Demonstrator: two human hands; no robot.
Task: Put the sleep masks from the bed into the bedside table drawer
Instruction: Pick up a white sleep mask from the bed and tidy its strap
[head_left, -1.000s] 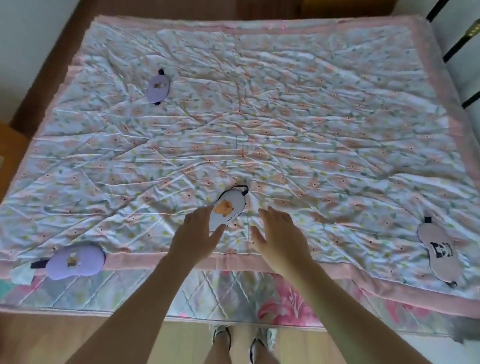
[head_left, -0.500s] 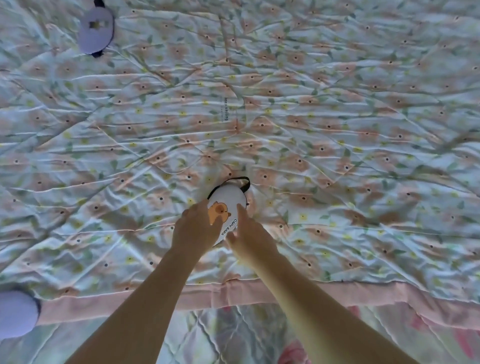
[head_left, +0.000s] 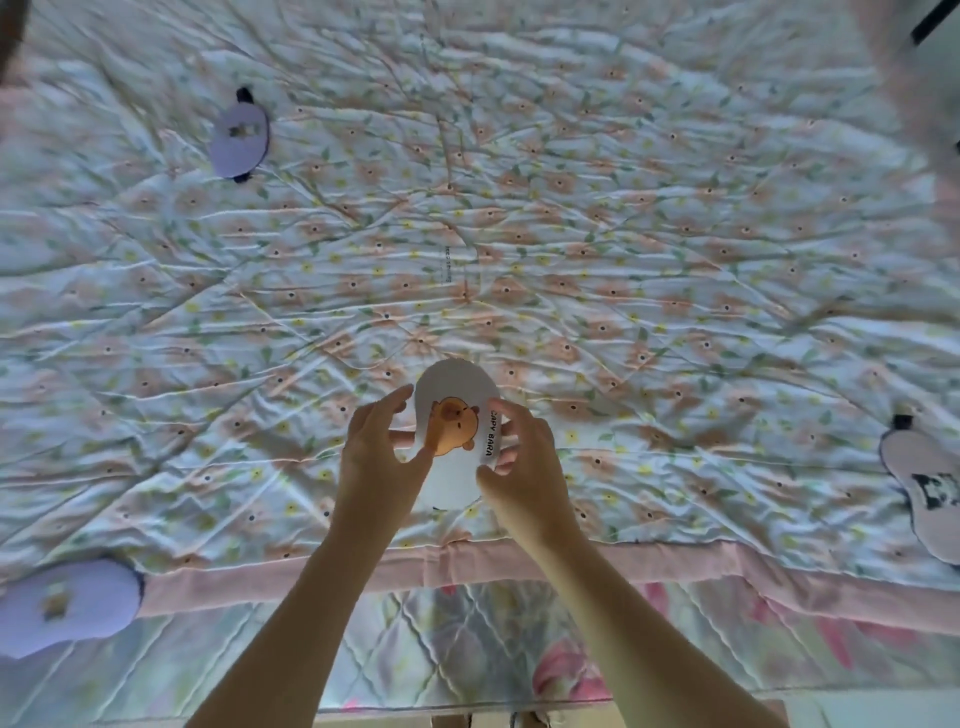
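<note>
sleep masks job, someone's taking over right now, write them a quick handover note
Left hand and right hand both grip the white capybara mask, held above the quilt.
On the bed: lilac mask far left, lilac mask at the near-left edge, pale mask at right.
Done: none in the drawer yet; the drawer is out of view.
Left: stow this mask, then the other three.

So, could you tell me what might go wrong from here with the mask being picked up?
1. Both hands, left and right, only pinch the white capybara mask at its edges, so it might slip back onto the quilt.
2. Three other masks lie far apart: the purple one far left, the purple one at the near edge and the pale one at right; one could be missed.
</note>
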